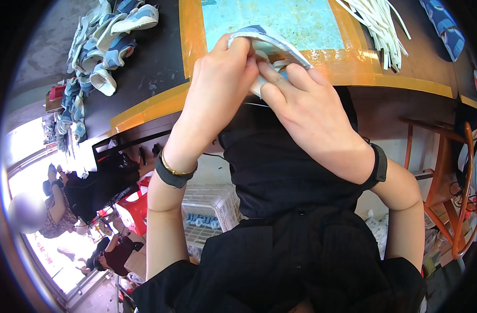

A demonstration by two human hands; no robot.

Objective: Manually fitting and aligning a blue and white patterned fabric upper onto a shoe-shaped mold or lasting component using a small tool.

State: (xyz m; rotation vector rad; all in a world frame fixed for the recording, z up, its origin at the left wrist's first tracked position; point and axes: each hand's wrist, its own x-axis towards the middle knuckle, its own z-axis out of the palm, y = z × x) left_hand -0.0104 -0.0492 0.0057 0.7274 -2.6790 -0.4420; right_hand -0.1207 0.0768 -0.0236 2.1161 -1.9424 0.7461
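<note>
both hands [259, 86] pinch a white-and-blue shoe upper [272, 44].

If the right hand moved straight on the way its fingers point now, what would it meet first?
The right hand points up-left into the blue-and-white shoe piece it already touches, with the left hand probably just behind; depth is unclear.

The person wears a black garment over the torso, with loose black cloth gathered across the lap and short sleeves that leave both forearms bare. Behind the left hand [217, 78] a dark wristband circles the wrist, with a thin gold bangle just beside it. Behind the right hand [306, 109] sits a similar dark wristband. Both hands are bare, without gloves.
</note>
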